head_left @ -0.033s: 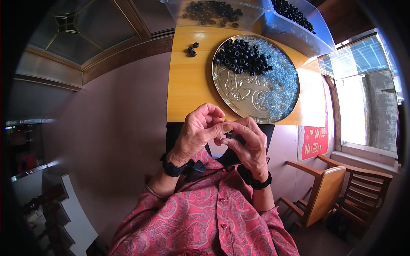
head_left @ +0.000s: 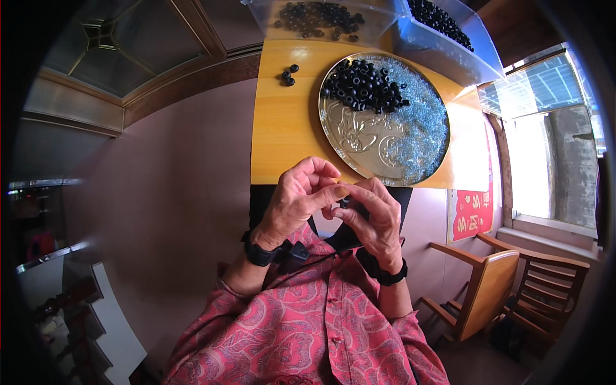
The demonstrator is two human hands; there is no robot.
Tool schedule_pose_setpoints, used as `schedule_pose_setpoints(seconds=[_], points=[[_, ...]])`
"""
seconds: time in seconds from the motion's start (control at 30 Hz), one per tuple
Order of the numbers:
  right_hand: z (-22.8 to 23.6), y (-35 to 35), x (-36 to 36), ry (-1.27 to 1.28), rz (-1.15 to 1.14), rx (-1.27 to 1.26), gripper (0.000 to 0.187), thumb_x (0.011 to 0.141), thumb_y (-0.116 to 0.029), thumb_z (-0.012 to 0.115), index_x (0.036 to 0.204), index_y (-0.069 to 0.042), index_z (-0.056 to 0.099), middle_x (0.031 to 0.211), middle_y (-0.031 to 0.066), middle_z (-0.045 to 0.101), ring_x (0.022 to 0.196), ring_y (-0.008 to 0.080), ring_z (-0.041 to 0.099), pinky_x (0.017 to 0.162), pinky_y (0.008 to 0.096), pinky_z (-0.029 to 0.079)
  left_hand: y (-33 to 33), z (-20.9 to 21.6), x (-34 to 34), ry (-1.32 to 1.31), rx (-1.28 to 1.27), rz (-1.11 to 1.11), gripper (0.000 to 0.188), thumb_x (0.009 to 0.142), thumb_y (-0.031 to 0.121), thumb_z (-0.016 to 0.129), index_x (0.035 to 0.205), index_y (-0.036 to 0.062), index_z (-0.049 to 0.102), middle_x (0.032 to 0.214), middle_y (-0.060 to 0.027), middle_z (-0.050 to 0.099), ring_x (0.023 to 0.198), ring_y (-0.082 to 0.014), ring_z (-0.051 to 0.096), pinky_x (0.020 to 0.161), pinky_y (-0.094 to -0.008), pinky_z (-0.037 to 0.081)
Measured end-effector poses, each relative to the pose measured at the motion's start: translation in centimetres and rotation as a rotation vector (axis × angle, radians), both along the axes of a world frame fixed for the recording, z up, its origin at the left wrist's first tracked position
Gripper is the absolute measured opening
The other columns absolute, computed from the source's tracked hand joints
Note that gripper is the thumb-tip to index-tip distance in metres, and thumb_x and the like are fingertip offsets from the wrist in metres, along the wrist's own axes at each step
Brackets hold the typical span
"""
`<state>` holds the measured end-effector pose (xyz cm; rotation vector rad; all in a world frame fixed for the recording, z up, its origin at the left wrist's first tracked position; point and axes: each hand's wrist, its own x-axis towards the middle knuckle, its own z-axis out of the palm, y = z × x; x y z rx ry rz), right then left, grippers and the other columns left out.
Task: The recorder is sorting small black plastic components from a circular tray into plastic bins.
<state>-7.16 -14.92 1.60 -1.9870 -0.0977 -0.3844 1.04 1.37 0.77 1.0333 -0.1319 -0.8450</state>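
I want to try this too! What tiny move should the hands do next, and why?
Perhaps the right hand should gently turn what looks like a black bead into clearer view, since it's mostly hidden and the left hand is close by.

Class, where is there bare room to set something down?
Free: the table left of the round tray, nearer than the loose black beads; the tray's lower-left.
Crowded: the tray's top, under piled black beads; its right, under bluish beads; the table's far side, by the clear boxes.

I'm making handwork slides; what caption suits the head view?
Left hand close to right hand, which pinches a small black object, near a tray of black beads and bluish grains.
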Motion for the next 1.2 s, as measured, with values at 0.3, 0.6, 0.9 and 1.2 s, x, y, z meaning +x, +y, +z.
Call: schedule_pose_setpoints(seconds=[0.3, 0.6, 0.9, 1.2], points=[[-0.2, 0.6, -0.2, -0.073, -0.061, -0.004, 0.041, 0.074, -0.01, 0.081, 0.111, -0.003, 0.065, 0.078, 0.0096, 0.064, 0.064, 0.0145, 0.062, 0.055, 0.0277, 0.048, 0.0, -0.6, -0.6, -0.165, -0.331, -0.148, 0.065, 0.082, 0.011, 0.074, 0.14, 0.0037, 0.044, 0.138, -0.011, 0.051, 0.114, -0.0177, 0.057, 0.099, -0.0311, 0.047], [-0.5, 1.1, -0.3, -0.036, -0.068, 0.1, 0.034, 0.076, -0.008, 0.08, 0.106, 0.0, 0.065, 0.073, 0.0074, 0.063, 0.06, 0.0131, 0.061, 0.053, 0.026, 0.046, 0.8, -0.8, -0.5, -0.164, -0.21, -0.161, 0.049, 0.083, 0.015, 0.075, 0.126, -0.0001, 0.058, 0.108, -0.0044, 0.065, 0.096, -0.0101, 0.06, 0.087, -0.0245, 0.051], [-0.7, 1.9, -0.5, 0.026, -0.123, 0.217, 0.031, 0.075, -0.006, 0.08, 0.102, -0.001, 0.066, 0.069, 0.0047, 0.06, 0.058, 0.0089, 0.057, 0.051, 0.0231, 0.044, 0.5, -1.2, -0.6, -0.305, -0.152, -0.089, 0.05, 0.081, 0.019, 0.074, 0.124, -0.001, 0.059, 0.127, -0.0154, 0.059, 0.106, -0.0192, 0.062, 0.089, -0.0295, 0.054], [0.0, 1.5, 0.2, -0.058, -0.15, 0.087, 0.04, 0.071, -0.004, 0.082, 0.109, -0.004, 0.067, 0.074, 0.0027, 0.06, 0.058, 0.0077, 0.054, 0.053, 0.022, 0.044, 0.3, -0.4, -1.0, -0.168, -0.261, -0.002, 0.05, 0.085, 0.01, 0.072, 0.131, 0.0012, 0.054, 0.13, -0.0117, 0.058, 0.114, -0.0164, 0.057, 0.1, -0.0299, 0.047]])
